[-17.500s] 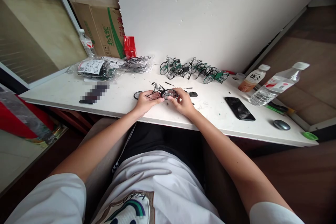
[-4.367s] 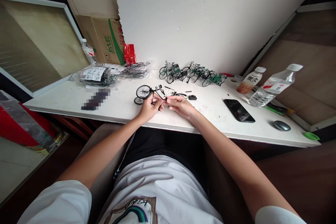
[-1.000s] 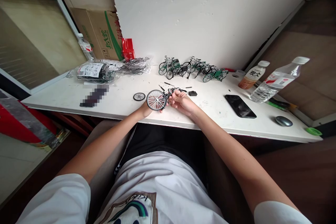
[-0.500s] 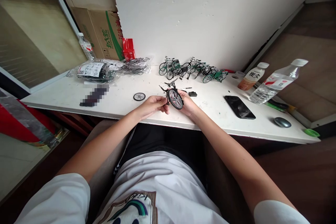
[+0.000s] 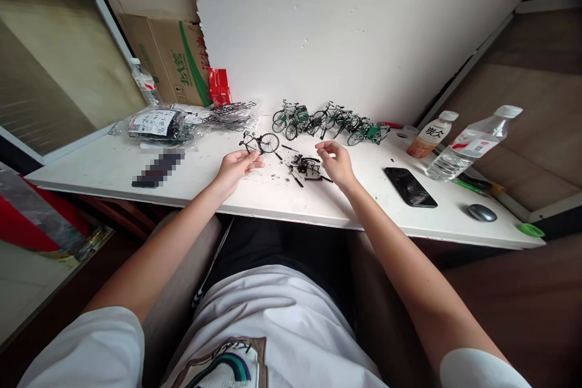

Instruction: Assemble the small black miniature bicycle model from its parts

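My left hand (image 5: 237, 171) pinches a small model bicycle (image 5: 255, 144) by its dark frame, between thumb and fingers, just above the table. One spoked wheel (image 5: 269, 143) shows on the bicycle's right side. My right hand (image 5: 335, 160) hovers at the right edge of a pile of loose black bicycle parts (image 5: 307, 165). Its fingers are loosely bent and slightly apart, and I see nothing between them. Thin black pieces (image 5: 296, 179) lie scattered on the white tabletop between my hands.
Several finished model bicycles (image 5: 334, 120) stand along the wall. Plastic bags of parts (image 5: 154, 124) and a cardboard box (image 5: 170, 60) sit at the back left. To the right are a phone (image 5: 410, 187), a drink bottle (image 5: 431, 134), a water bottle (image 5: 473, 144) and a mouse (image 5: 482, 213).
My right hand has let go of the bicycle and moved right. My left hand has carried the bicycle left and turned it. The pile of parts has come into view; the loose wheel is no longer visible.
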Tool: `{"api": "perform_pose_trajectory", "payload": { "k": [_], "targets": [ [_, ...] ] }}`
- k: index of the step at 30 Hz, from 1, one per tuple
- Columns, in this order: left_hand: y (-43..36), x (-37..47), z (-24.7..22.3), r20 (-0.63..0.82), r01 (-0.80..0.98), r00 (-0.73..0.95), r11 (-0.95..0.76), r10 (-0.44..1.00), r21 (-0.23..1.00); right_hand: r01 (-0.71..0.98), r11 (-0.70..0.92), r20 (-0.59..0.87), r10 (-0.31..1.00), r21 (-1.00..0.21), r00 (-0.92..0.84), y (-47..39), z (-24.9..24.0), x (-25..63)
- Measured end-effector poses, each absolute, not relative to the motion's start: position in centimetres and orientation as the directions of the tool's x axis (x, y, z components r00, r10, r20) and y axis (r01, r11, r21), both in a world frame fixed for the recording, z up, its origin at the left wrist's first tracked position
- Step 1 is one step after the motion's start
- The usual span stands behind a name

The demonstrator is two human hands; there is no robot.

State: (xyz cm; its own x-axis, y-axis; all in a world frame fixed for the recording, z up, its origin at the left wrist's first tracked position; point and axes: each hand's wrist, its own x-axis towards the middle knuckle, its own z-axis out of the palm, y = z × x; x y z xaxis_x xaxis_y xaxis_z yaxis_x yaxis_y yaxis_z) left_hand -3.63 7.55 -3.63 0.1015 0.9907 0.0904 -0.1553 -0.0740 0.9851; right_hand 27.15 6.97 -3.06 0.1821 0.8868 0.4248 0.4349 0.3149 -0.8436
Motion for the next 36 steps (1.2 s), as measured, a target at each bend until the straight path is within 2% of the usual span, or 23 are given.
{"api": "perform_pose_trajectory", "payload": {
  "k": [2,5,9,15,20,27,36],
  "targets": [
    [7.7,-3.6,-3.9,0.140,-0.096,0.074,-0.133,0.987,0.986,0.606,0.345,0.502,0.858,-0.717,0.106,7.2,-3.7,27.9],
    [7.9,-3.3,-4.4,0.186,-0.066,0.059,-0.182,0.981,0.981,0.793,0.305,0.556,0.830,-0.527,0.050,7.3,-4.7,28.5],
    [8.2,-2.8,-5.5,0.222,-0.106,0.070,-0.214,0.972,0.971,0.885,0.244,0.501,0.865,-0.397,-0.014,7.2,-5.5,28.7],
    [8.5,-2.4,-6.3,0.266,-0.071,0.100,-0.260,0.959,0.963,0.872,0.294,0.363,0.920,-0.391,-0.148,7.0,-6.3,28.0],
    [8.1,-2.3,-5.9,0.261,-0.063,0.090,-0.257,0.961,0.964,0.891,0.258,0.293,0.944,-0.374,-0.151,6.8,-6.4,27.5],
    [8.1,-2.3,-5.9,0.260,-0.072,0.089,-0.254,0.962,0.965,0.888,0.227,0.351,0.933,-0.400,-0.081,6.9,-6.0,27.5],
    [7.9,-2.2,-5.8,0.268,-0.053,0.085,-0.264,0.960,0.963,0.888,0.261,0.359,0.926,-0.379,-0.119,7.2,-6.5,27.4]
  ]
}}
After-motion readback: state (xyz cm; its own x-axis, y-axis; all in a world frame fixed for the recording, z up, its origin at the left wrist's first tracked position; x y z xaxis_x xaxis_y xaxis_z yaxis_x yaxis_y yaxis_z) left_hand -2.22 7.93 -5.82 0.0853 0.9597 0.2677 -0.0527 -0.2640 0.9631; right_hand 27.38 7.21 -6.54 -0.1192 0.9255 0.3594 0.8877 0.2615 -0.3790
